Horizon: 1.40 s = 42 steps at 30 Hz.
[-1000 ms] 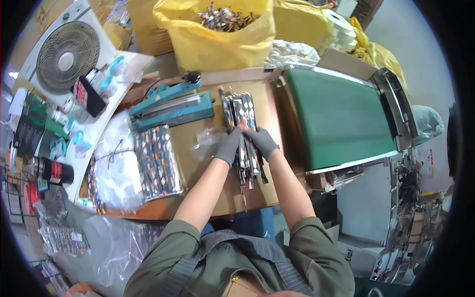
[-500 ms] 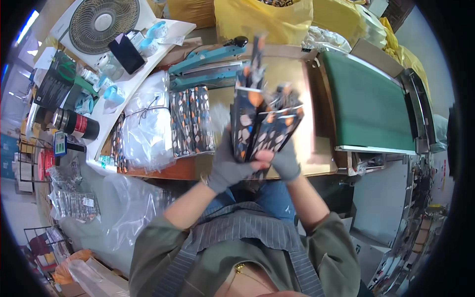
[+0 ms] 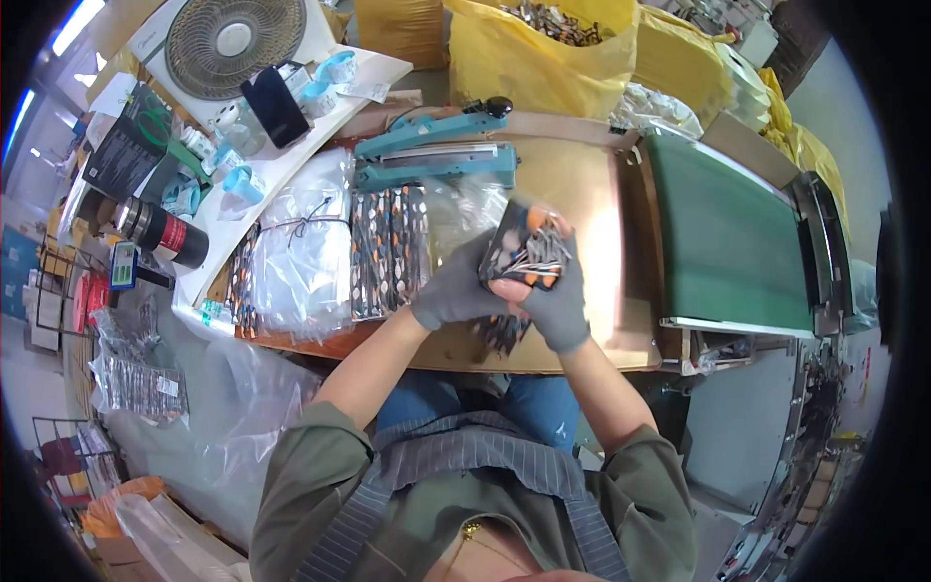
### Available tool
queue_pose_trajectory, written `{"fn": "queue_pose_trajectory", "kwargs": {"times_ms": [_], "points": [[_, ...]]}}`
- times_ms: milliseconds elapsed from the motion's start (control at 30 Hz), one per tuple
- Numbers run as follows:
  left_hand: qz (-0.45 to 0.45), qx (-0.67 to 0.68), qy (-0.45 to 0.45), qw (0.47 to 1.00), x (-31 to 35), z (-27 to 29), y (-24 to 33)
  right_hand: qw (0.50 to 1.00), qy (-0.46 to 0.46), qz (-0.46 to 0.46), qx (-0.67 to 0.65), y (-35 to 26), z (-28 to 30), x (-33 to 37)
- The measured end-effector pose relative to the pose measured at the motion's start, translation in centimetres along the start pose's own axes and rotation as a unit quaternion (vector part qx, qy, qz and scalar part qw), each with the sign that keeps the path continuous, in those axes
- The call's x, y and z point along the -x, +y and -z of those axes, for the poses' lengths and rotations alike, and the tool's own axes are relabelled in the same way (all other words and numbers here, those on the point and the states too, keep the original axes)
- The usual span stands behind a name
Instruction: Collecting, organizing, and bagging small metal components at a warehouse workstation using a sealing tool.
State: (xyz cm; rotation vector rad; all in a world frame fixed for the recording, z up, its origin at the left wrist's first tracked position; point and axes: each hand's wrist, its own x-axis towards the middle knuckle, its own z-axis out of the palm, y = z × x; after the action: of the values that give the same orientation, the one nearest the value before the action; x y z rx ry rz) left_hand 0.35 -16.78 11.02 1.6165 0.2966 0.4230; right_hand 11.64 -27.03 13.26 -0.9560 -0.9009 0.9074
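Observation:
A bundle of dark strips printed with orange and white shapes (image 3: 516, 247) is gripped between my two grey-gloved hands above the table. It stands upright and tilted, with the strips' ends facing up; their exact kind is unclear. My left hand (image 3: 456, 284) wraps the left side, thumb across the lower front. On the other side, my right hand (image 3: 561, 308) has its fingers around the bundle. More of the same pattern shows blurred below the hands. Left of my left hand lie rows of matching strips (image 3: 388, 247) in clear plastic, beside a stack of clear bags (image 3: 305, 262) tied with dark cord.
A blue-green hand sealer (image 3: 436, 167) lies behind the strips. The side shelf (image 3: 310, 131) holds a fan (image 3: 233, 44), a phone (image 3: 275, 107), tape rolls and a dark flask (image 3: 165, 233). At right is a green conveyor belt (image 3: 732, 233); yellow sacks (image 3: 543, 68) stand at the back.
The bundle has come lower and tipped, so its ends now face up toward me and it looks shorter. Both hands still hold it. The whole view has shifted slightly.

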Motion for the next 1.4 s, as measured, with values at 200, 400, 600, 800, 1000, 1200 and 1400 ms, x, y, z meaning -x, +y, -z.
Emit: {"fn": "queue_pose_trajectory", "kwargs": {"times_ms": [200,400,600,800,1000,1200,1400], "points": [[-0.016,-0.050,0.013,0.999,-0.3,0.3,2.9,0.998,0.022,-0.004,-0.061,-2.9,-0.2,-0.2],[-0.112,-0.031,0.016,0.993,-0.6,0.8,-1.2,0.997,-0.059,0.044,0.016,1.8,2.4,-0.9],[-0.043,0.058,0.011,0.997,6.0,1.1,3.7,0.997,0.026,-0.070,-0.025,-3.5,-5.9,2.2],[-0.013,0.373,0.100,0.922,9.0,-5.5,-5.3,0.933,-0.287,-0.216,0.013,0.4,-1.6,0.2],[-0.019,0.205,0.199,0.958,13.3,0.9,0.2,0.919,-0.274,-0.228,-0.171,3.2,-3.9,2.8],[-0.208,-0.345,0.293,0.867,9.7,-4.4,1.8,0.927,-0.275,-0.241,-0.086,4.0,-4.3,3.6],[-0.148,-0.158,0.429,0.877,17.2,-5.7,-1.6,0.940,-0.247,-0.196,0.132,5.2,-0.6,7.4]]}}
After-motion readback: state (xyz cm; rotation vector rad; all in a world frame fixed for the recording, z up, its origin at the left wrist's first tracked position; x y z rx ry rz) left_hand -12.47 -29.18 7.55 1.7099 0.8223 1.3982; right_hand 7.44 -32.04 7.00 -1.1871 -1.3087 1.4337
